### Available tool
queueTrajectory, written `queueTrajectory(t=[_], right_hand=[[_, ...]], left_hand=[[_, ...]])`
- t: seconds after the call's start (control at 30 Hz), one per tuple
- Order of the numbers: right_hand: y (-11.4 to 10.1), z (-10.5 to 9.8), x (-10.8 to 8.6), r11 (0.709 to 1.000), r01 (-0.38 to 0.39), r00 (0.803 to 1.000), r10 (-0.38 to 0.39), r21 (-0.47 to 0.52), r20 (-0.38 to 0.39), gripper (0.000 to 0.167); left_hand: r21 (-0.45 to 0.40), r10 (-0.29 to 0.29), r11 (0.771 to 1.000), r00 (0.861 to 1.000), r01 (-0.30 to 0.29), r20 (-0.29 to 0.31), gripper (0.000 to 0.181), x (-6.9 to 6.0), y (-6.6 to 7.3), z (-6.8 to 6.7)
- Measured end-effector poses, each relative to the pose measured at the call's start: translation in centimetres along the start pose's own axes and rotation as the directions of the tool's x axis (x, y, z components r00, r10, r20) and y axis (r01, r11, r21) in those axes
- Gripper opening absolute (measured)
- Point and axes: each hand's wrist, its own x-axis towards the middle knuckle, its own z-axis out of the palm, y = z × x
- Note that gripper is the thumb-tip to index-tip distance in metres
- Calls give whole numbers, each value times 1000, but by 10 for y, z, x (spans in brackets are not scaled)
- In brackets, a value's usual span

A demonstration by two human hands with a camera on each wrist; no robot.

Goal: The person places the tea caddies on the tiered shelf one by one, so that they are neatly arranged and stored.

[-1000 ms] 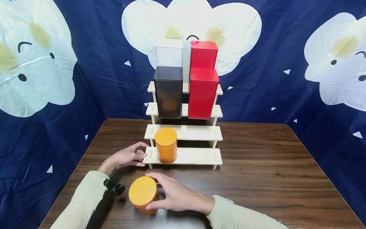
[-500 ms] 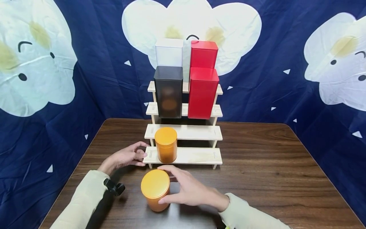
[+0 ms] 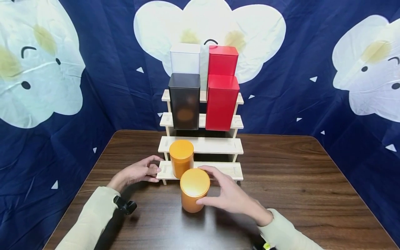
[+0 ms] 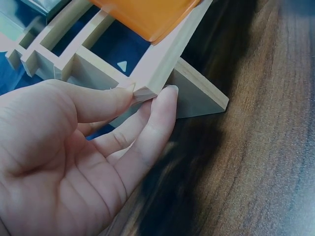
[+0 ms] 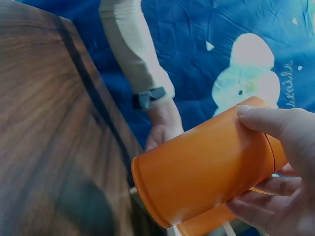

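Note:
My right hand (image 3: 229,194) grips an orange cylindrical canister (image 3: 194,185), thumb on the near side and fingers on the far side. In the right wrist view this canister (image 5: 206,162) hangs off the table, in front of the stand's lowest step. A second orange canister (image 3: 181,156) stands on the left part of that step. The left hand (image 3: 137,173) pinches the left end of the step of a wooden tiered stand (image 3: 215,145). In the left wrist view its thumb lies on top of the board corner (image 4: 147,86), fingers underneath.
Higher on the stand are a black tin (image 3: 184,104), a white tin (image 3: 185,59) and two red tins, the front one (image 3: 222,104) hiding part of the rear one (image 3: 223,59). The stand sits on a dark wooden table (image 3: 281,180) before a blue cloth backdrop (image 3: 300,86).
The right hand has carried its orange canister to the right and away from me, from beside the left wrist to the front of the lowest step. The left hand stays in place.

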Motion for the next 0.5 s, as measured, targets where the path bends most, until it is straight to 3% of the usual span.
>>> queueTrajectory(t=[0.37,0.5], right_hand=[[5,-26,-2,997,-63,990,67,35,-126,79],[10,-31,-1,997,-82,983,81,4,-165,79]], left_hand=[[3,14,1000,1000,-14,16,48,0,-1,-1],[3,10,1000,1000,-10,12,47,0,-2,-1]])
